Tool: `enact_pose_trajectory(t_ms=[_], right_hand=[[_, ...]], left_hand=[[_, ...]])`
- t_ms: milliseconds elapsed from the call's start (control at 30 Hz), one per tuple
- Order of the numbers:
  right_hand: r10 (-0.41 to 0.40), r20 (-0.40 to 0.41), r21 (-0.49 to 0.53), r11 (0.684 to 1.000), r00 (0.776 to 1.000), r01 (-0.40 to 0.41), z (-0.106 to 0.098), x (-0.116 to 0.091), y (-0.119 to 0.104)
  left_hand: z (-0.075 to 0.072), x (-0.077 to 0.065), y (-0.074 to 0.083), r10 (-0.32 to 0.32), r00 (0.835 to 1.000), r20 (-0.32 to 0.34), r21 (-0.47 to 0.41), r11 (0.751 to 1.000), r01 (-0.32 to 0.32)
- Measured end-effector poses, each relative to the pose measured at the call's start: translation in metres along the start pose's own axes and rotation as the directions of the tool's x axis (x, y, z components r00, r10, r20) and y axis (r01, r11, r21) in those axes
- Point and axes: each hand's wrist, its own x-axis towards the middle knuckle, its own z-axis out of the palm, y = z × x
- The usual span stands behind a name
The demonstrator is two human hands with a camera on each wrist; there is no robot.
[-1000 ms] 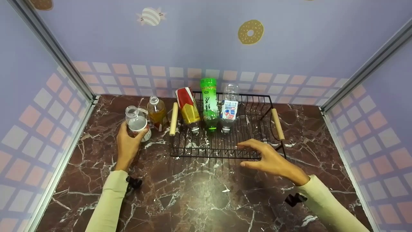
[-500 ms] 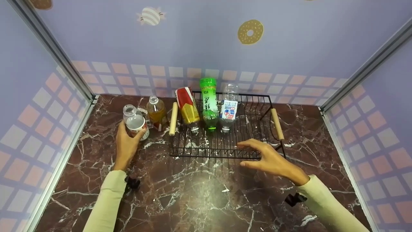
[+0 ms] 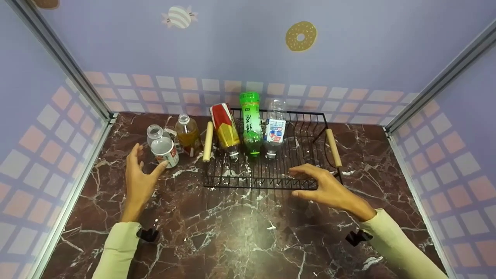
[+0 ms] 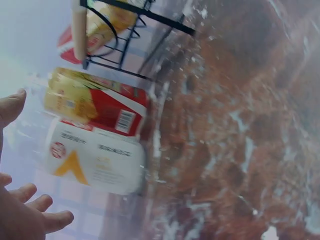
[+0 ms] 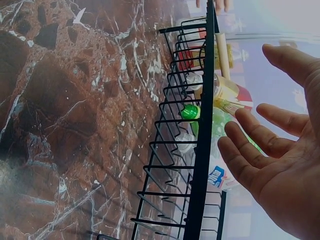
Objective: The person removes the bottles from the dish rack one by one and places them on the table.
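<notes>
My left hand [image 3: 140, 182] is off the clear bottle with a white label [image 3: 166, 149], its fingers spread just left of it and the thumb tip overlapping its label in the head view. That bottle stands upright and uncapped on the table. In the left wrist view, its label faces the hand beside a bottle with a yellow and red label [image 4: 97, 102]. Over the front right of a black wire rack [image 3: 255, 188], my right hand [image 3: 329, 190] hovers with relaxed, parted fingers and nothing in them. Neck down in the rack lean a red-and-yellow bottle [image 3: 225, 130], a green bottle [image 3: 251, 120] and a clear bottle with a blue-white label [image 3: 275, 131].
The rack has a wooden handle [image 3: 208, 141] on the left and another wooden handle [image 3: 333, 147] on the right. A brown marbled table [image 3: 232, 232] is enclosed by lilac walls [image 3: 240, 46]. A small white scrap [image 3: 271, 226] lies near the front.
My left hand has let go of the white-labelled bottle and drawn back to the left, its fingers spreading. The bottle shifted slightly left while held, and now stands. The right hand has hardly moved.
</notes>
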Motion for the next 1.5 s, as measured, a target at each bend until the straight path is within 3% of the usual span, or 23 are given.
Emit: enact_pose_trajectory(t_ms=[333,633,867,1067,1500], right_hand=[[-0.004,-0.011,0.002,1.000,1.000,0.004,0.000,0.000,0.004],[0.040,-0.032,0.045,0.998,0.999,-0.038,0.001,-0.001,0.007],[0.067,-0.030,0.068,0.996,0.997,-0.064,0.002,0.000,0.010],[0.064,-0.044,0.064,0.996,0.997,-0.061,0.002,0.001,0.014],[0.107,-0.065,0.061,0.993,0.992,-0.103,0.002,0.003,0.020]], left_hand=[[0.002,-0.009,0.030,0.111,0.993,0.032,0.005,0.994,-0.111],[0.021,-0.017,0.042,0.241,0.966,0.092,0.025,0.969,-0.244],[0.038,-0.024,0.048,0.197,0.954,0.226,0.039,0.977,-0.211],[0.053,-0.029,0.050,0.172,0.917,0.360,0.075,0.974,-0.212],[0.070,-0.031,0.048,0.103,0.857,0.505,0.092,0.981,-0.172]])
